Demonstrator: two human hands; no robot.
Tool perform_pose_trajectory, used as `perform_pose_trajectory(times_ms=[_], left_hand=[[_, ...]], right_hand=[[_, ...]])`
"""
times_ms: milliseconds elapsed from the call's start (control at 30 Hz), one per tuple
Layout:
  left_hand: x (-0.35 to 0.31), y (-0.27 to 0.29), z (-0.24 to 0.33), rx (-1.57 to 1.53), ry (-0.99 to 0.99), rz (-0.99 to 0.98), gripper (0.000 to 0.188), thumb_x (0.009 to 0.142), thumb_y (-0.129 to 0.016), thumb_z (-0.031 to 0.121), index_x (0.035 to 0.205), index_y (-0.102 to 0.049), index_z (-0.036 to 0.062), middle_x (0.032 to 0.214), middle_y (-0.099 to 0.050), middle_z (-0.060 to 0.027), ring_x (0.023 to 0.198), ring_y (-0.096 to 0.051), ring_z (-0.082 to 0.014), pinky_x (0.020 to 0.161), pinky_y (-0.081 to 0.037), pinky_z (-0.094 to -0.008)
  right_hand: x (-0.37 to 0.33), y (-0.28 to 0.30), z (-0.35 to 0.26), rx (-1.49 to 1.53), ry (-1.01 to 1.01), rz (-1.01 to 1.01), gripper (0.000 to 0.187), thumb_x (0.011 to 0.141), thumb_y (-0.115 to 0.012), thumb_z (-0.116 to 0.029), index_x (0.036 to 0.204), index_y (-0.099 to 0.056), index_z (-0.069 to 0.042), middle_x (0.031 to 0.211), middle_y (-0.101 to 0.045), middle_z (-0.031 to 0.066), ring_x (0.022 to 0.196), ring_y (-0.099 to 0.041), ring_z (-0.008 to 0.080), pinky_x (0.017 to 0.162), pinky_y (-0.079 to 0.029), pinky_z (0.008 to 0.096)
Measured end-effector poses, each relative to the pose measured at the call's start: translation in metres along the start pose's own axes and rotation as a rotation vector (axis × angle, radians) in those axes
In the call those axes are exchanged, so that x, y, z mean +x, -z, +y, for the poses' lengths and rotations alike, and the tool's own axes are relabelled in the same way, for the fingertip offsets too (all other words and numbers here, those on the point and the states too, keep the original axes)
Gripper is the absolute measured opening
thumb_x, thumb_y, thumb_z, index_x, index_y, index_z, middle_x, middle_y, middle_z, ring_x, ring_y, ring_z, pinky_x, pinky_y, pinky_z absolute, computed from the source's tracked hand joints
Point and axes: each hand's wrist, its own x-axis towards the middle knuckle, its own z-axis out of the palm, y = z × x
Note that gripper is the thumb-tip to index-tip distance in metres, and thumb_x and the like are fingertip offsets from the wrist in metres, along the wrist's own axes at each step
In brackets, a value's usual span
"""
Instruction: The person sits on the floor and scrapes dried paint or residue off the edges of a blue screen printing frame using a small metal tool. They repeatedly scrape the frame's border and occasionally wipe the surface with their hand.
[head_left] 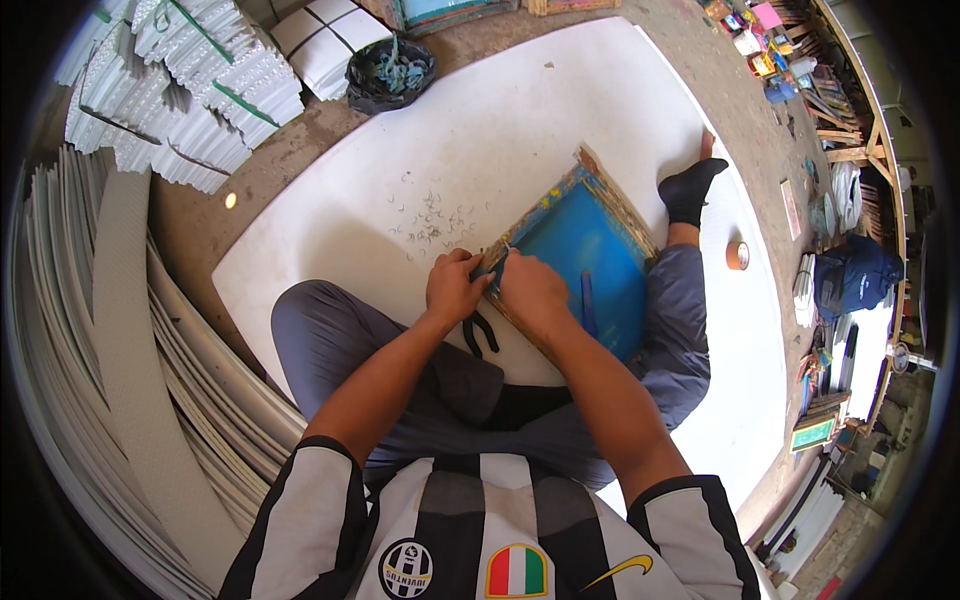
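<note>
A wooden frame (pixel 625 222) with a blue mesh panel lies tilted across the white sheet, against my right leg. My left hand (pixel 458 288) is closed at the frame's left corner, fingers curled over its edge. Just beside it, my right hand (pixel 533 290) is clenched on that same corner area; a small dark piece shows at its fingers, but what it grips is mostly hidden. Black-handled pliers (pixel 482 335) rest below my left hand, their head out of sight. On the blue mesh lies a dark blue stick (pixel 588 303). Small curved metal bits, like staples (pixel 432 222), are scattered beyond my left hand.
A tape roll (pixel 737 256) stands on the white sheet (pixel 480 130) at right. A black bag-lined bowl (pixel 391 74) sits at its far edge. Stacked white panels (pixel 190 85) and long bent sheets (pixel 130 350) line the left. Paint containers (pixel 765 45) crowd the far right.
</note>
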Motion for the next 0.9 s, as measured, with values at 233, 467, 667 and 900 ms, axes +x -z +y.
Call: perform_pose_trajectory(times_ms=[233,467,667,900], left_hand=[[0.004,-0.002,0.002,0.010,0.001,-0.006,0.042,0.086,-0.081,0.030,0.121,-0.077,0.0080,0.111,-0.070,-0.0103,0.105,-0.062,-0.0330,0.092,-0.052,-0.0430],[0.003,0.003,-0.001,0.006,0.019,-0.012,0.043,0.085,-0.082,0.032,0.122,-0.077,0.0091,0.113,-0.071,-0.0090,0.107,-0.063,-0.0319,0.093,-0.052,-0.0422],[0.005,0.000,0.001,0.021,0.024,-0.027,0.044,0.086,-0.082,0.034,0.122,-0.077,0.0093,0.115,-0.071,-0.0090,0.108,-0.062,-0.0323,0.094,-0.052,-0.0422],[0.003,0.003,-0.002,0.022,0.030,-0.015,0.044,0.086,-0.082,0.034,0.122,-0.077,0.0087,0.114,-0.070,-0.0108,0.109,-0.062,-0.0328,0.094,-0.052,-0.0426]], right_hand=[[0.032,-0.047,0.065,0.303,0.136,0.114,0.051,0.104,-0.056,-0.018,0.154,-0.050,-0.011,0.093,-0.073,0.0200,0.074,-0.069,0.0296,0.071,-0.055,0.0434],[0.018,-0.042,0.079,1.584,-0.308,-0.391,0.044,0.109,-0.054,-0.027,0.153,-0.055,-0.018,0.067,-0.046,-0.0016,0.047,-0.032,0.0064,0.040,-0.028,0.0236],[0.035,-0.088,0.093,0.770,0.183,0.190,0.042,0.107,-0.058,-0.026,0.148,-0.060,-0.016,0.077,-0.064,0.0063,0.056,-0.055,0.0142,0.054,-0.048,0.0343],[0.027,-0.063,0.066,0.309,0.164,0.247,0.041,0.105,-0.060,-0.024,0.144,-0.062,-0.015,0.092,-0.070,0.0133,0.079,-0.067,0.0243,0.072,-0.054,0.0413]])
